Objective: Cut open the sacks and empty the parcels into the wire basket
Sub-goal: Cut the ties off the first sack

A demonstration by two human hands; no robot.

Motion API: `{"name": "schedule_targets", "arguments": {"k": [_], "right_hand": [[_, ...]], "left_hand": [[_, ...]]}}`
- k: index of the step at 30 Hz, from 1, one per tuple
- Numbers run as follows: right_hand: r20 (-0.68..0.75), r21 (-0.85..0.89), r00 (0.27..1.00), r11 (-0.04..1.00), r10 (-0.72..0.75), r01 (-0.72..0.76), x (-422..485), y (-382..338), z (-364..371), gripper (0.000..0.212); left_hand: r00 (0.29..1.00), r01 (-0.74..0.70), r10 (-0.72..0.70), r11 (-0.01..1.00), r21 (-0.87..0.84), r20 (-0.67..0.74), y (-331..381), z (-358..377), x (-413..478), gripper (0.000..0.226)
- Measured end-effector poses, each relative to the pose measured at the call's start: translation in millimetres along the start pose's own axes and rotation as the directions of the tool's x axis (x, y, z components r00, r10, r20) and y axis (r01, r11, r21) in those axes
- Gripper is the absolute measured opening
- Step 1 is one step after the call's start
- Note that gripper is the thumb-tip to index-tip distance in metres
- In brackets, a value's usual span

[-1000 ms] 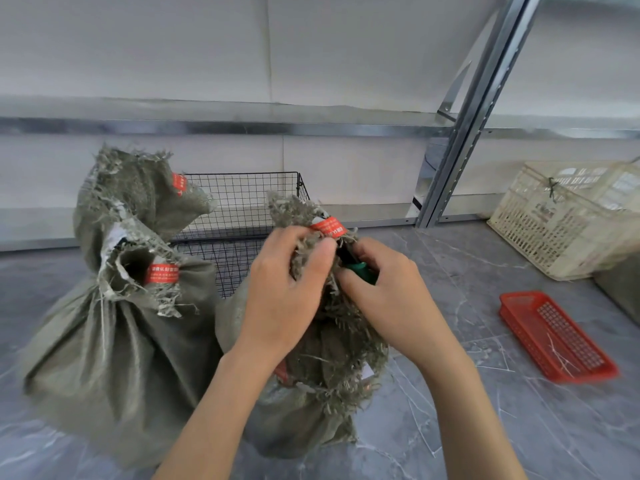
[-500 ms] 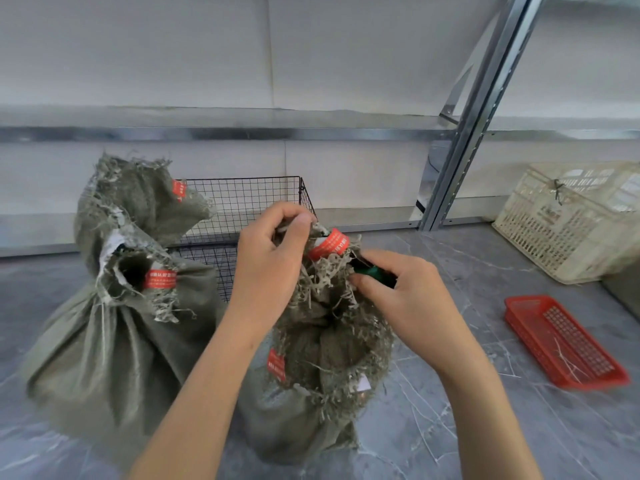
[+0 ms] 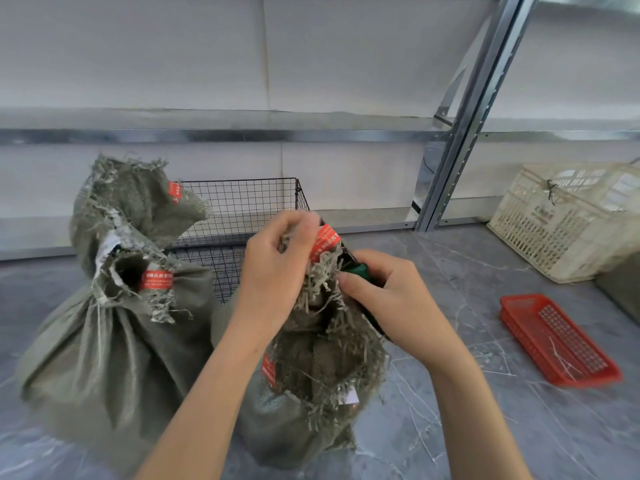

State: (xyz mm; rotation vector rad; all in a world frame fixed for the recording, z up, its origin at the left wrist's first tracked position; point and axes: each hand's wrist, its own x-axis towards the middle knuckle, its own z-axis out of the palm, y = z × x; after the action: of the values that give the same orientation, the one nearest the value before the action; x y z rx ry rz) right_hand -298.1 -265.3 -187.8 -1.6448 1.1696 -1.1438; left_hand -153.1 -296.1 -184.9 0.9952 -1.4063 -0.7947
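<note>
Wire basket [image 3: 242, 206] behind sacks [image 3: 114, 341]

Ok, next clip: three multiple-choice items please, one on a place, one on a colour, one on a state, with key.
1. Where does the wire basket stand?
A. on a table
B. on the floor behind the sacks
C. on a chair

2. What colour is the shallow tray at the right?
A. blue
B. red
C. black

3. What is the left hand doing?
A. hanging idle
B. lying flat on the floor
C. pinching the frayed top of the middle sack

Key:
B: its mesh rises from the floor behind the sacks.
B: the tray is red.
C: its fingers curl round the top, while the right hand grips a green tool.
</note>
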Motion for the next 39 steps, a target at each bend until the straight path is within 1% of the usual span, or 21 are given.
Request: {"name": "schedule_targets", "arguments": {"k": [2,3,5,8,10,13,15,17,22,27,31,33,35,39], "right_hand": [[0.022,0.067,0.999,0.997,0.023,-0.025,0,1,0,0.018],[0.033,0.107,0.999,0.993,0.041,-0.044,0,3,1,0.018],[0.044,0.173,0.996,0.981,0.084,-0.090,0,6,4,0.022],[0.029,0.283,0.990,0.949,0.135,-0.137,0,11,14,0.025],[0.004,0.341,0.987,0.927,0.162,-0.153,1,14,23,0.026],[-0.044,0.385,0.983,0.911,0.181,-0.150,2,15,39,0.023],[-0.066,0.391,0.982,0.910,0.177,-0.137,3,16,49,0.022],[-0.082,0.394,0.982,0.911,0.169,-0.124,4,19,57,0.021],[-0.043,0.417,0.989,0.902,0.144,-0.113,4,22,59,0.021],[-0.016,0.451,0.990,0.884,0.142,-0.120,5,25,60,0.023],[-0.007,0.458,0.989,0.879,0.150,-0.130,5,25,61,0.024],[0.002,0.427,0.990,0.895,0.142,-0.129,5,23,58,0.025],[0.008,0.343,0.992,0.932,0.126,-0.122,7,20,50,0.022],[0.031,0.190,0.997,0.978,0.077,-0.081,8,15,36,0.022]], "left_hand": [[0.994,0.044,-0.043,0.999,-0.002,0.100,3,-1,-3,0.014],[0.991,0.068,-0.067,0.998,-0.002,0.115,3,-1,-5,0.016],[0.992,0.092,-0.091,0.996,-0.005,0.091,0,-2,-6,0.025],[0.999,0.008,-0.011,0.998,0.059,0.051,-7,0,-10,0.036],[0.999,-0.037,0.038,0.994,0.107,-0.001,-13,3,-12,0.039],[0.987,-0.058,0.078,0.988,0.145,-0.137,-22,7,-16,0.039],[0.969,-0.054,0.087,0.988,0.146,-0.230,-26,9,-18,0.040],[0.953,-0.048,0.084,0.990,0.131,-0.291,-29,11,-19,0.041],[0.924,-0.086,0.120,0.990,0.109,-0.363,-31,11,-20,0.044],[0.905,-0.095,0.143,0.986,0.139,-0.401,-35,13,-21,0.042],[0.903,-0.099,0.159,0.981,0.168,-0.399,-36,13,-21,0.042],[0.921,-0.111,0.175,0.974,0.196,-0.347,-35,9,-19,0.041],[0.948,-0.114,0.163,0.976,0.187,-0.272,-35,4,-16,0.039],[0.986,-0.064,0.078,0.993,0.096,-0.150,-34,-1,-14,0.039]]}}
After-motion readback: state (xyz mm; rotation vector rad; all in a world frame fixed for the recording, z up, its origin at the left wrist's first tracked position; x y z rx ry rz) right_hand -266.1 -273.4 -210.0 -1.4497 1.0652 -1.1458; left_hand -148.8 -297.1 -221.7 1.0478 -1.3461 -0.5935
